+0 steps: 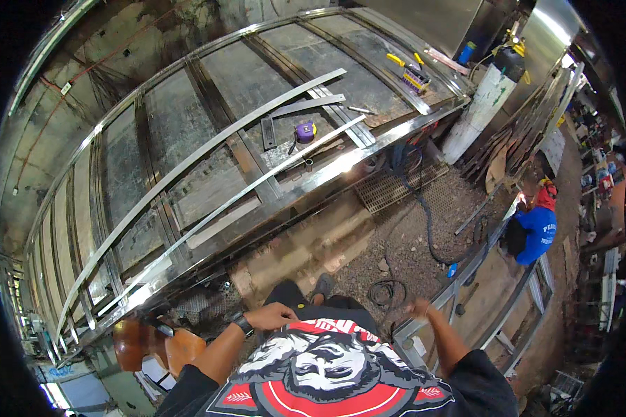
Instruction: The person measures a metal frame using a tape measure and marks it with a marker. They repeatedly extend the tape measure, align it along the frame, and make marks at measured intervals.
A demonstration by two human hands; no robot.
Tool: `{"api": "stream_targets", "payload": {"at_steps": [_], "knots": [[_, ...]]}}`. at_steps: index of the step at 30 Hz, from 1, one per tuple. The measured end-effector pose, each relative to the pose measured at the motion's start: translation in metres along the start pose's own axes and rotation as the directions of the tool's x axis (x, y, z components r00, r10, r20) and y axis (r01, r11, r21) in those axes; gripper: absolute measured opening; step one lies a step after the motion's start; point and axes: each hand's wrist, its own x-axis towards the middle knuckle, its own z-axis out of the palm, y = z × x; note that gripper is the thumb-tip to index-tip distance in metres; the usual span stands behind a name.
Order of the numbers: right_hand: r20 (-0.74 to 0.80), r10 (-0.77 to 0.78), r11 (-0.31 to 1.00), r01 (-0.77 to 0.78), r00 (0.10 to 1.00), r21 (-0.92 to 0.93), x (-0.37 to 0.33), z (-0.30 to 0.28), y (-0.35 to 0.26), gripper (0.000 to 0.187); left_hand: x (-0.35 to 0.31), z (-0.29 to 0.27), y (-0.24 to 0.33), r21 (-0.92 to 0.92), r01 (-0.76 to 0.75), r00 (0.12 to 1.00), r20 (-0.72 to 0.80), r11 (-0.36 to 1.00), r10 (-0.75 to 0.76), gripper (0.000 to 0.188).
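Note:
My left hand (271, 317), with a dark watch (242, 323) on its wrist, is at the hem of my printed black shirt (337, 368). Its fingers are closed on the cloth there. Off to the right, my right hand (419, 308) is raised beside the shirt, apart from it, its fingers smeared by motion. Ahead stands a long metal table (243, 90) with cross bars. Two long thin metal strips (209, 142) lie over it, near a purple tape measure (305, 132), a dark try square (268, 132) and a short flat bar (306, 105).
Yellow-handled pliers (396, 60) and a small box (416, 80) sit at the table's far right. A gas cylinder (478, 115) leans beyond. Black cable (424, 215) crosses the gravel. A person in blue (535, 233) crouches by a metal frame (494, 278). An orange-brown chair (184, 352) stands left.

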Motion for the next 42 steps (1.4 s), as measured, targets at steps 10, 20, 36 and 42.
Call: {"api": "stream_targets", "payload": {"at_steps": [10, 20, 36, 42], "knots": [[-0.789, -0.202, 0.709, 0.642, 0.58, 0.291, 0.102, -0.329, -0.276, 0.025, 0.086, -0.13, 0.083, 0.057, -0.107, 0.994, 0.018, 0.993, 0.106, 0.027], [-0.815, -0.253, 0.781, 0.608, 0.521, 0.147, 0.18, -0.411, -0.292, 0.022, 0.092, -0.228, 0.152, 0.093, -0.057, 0.987, -0.142, 0.994, 0.07, 0.039], [-0.756, -0.444, 0.894, 0.297, 0.48, -0.336, 0.4, -0.619, -0.182, 0.023, 0.273, -0.349, 0.295, 0.272, -0.104, 0.245, -0.925, 0.957, 0.289, 0.041], [-0.548, -0.073, 0.551, 0.492, 0.833, 0.674, 0.372, -0.633, -0.201, 0.015, 0.314, -0.311, 0.339, -0.085, -0.389, 0.336, -0.94, 0.917, 0.056, 0.051]]}}
